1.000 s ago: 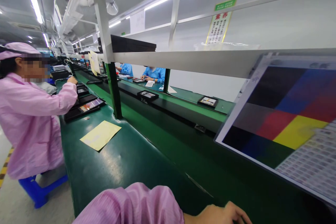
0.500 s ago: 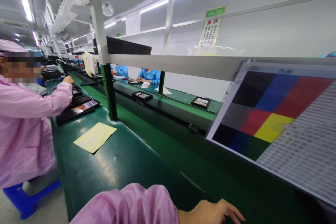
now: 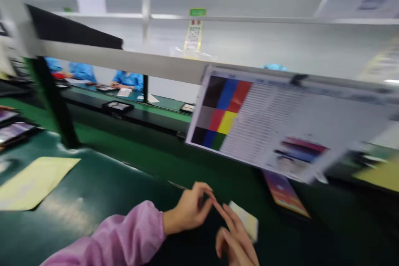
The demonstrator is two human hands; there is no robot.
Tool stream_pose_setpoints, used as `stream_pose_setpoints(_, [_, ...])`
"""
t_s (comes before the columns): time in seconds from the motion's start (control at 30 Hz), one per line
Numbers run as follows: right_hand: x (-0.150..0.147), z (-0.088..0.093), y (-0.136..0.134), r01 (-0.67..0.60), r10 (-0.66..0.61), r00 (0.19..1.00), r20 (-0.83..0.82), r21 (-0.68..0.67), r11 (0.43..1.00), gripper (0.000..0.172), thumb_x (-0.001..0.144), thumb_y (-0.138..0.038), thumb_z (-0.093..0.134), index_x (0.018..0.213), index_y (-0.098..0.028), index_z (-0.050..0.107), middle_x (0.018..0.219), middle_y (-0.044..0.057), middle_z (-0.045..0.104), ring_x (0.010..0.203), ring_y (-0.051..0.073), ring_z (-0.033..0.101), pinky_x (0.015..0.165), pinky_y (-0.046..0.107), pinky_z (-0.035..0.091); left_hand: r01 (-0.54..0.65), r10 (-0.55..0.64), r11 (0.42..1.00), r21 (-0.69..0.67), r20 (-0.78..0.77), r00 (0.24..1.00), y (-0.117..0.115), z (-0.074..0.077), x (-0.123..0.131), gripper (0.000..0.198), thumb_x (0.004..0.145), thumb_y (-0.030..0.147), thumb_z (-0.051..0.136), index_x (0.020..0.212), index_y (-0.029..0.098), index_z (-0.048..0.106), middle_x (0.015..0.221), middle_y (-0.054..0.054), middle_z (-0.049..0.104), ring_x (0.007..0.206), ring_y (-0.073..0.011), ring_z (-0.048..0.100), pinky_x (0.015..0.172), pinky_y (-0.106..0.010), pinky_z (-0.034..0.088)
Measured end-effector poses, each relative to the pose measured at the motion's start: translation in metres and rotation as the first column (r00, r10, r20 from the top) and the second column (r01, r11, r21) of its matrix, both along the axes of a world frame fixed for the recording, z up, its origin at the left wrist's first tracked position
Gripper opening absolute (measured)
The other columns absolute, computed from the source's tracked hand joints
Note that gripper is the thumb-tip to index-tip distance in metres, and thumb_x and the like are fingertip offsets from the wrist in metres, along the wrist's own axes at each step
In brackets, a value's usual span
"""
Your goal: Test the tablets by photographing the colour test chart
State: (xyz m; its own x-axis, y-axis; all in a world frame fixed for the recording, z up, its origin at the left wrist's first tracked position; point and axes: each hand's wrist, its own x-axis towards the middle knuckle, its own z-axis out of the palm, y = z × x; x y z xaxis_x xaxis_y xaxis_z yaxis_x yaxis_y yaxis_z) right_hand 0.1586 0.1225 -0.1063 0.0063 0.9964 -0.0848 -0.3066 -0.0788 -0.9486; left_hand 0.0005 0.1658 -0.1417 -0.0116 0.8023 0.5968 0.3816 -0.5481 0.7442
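My left hand [image 3: 191,210] comes in from a pink sleeve [image 3: 134,235], low over the dark green bench. Its thumb and index finger bend together in a pinch at the fingertips of my right hand [image 3: 237,237]. Anything small between them is too blurred to make out. The right hand has its longer fingers stretched toward the left, with the thumb partly bent; no object shows in it. Just behind the right fingers lies a small pale yellow-white block or pad [image 3: 247,221].
A sheet with colour blocks [image 3: 249,120] hangs from the shelf rail. Beneath it lies a device with a colourful screen [image 3: 286,193]. Yellow paper [image 3: 37,183] rests on the left bench. A black tray [image 3: 117,107] sits on the line; blue-clad people work beyond.
My view has turned right, so the pink-clad co-worker has left the picture. My left hand has risen into fuller view, and my right hand has appeared, meeting it at the fingertips.
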Motion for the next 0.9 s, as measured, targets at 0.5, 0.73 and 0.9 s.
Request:
stream_pose_setpoints(0.5, [-0.044, 0.131, -0.031, -0.028, 0.143, 0.679, -0.720, 0.169, 0.985, 0.017, 0.089, -0.034, 0.065, 0.077, -0.021, 0.062, 0.051, -0.009, 0.039, 0.047, 0.010, 0.025, 0.048, 0.020, 0.030, 0.044, -0.087, 0.990, 0.135, 0.332, 0.939, -0.100, 0.121, -0.035, 0.029, 0.094, 0.015, 0.068, 0.114, 0.027, 0.051, 0.088, 0.001, 0.075, 0.049, -0.0117, 0.062, 0.037, -0.021, 0.047])
stream_pose_setpoints(0.73, [-0.065, 0.112, -0.033, -0.065, 0.167, 0.579, -0.798, 0.160, 0.985, 0.037, 0.093, -0.041, 0.057, 0.062, -0.025, 0.045, 0.042, -0.007, 0.029, 0.055, 0.016, 0.025, 0.063, 0.025, 0.042, 0.178, -0.191, 0.981, 0.077, 0.225, 0.956, -0.109, 0.116, -0.013, 0.033, 0.090, 0.023, 0.077, 0.112, 0.028, 0.053, 0.089, 0.002, 0.078, 0.051, -0.0118, 0.066, 0.045, -0.021, 0.057])
stream_pose_setpoints(0.9, [-0.068, 0.110, -0.039, -0.048, 0.192, 0.510, -0.838, 0.195, 0.980, 0.044, 0.096, -0.041, 0.055, 0.061, -0.024, 0.035, 0.041, -0.007, 0.029, 0.059, 0.016, 0.030, 0.070, 0.024, 0.045, 0.163, -0.164, 0.986, 0.030, 0.315, 0.935, -0.110, 0.119, -0.007, 0.035, 0.086, 0.023, 0.080, 0.108, 0.029, 0.054, 0.084, 0.006, 0.078, 0.051, -0.0092, 0.066, 0.048, -0.017, 0.057])
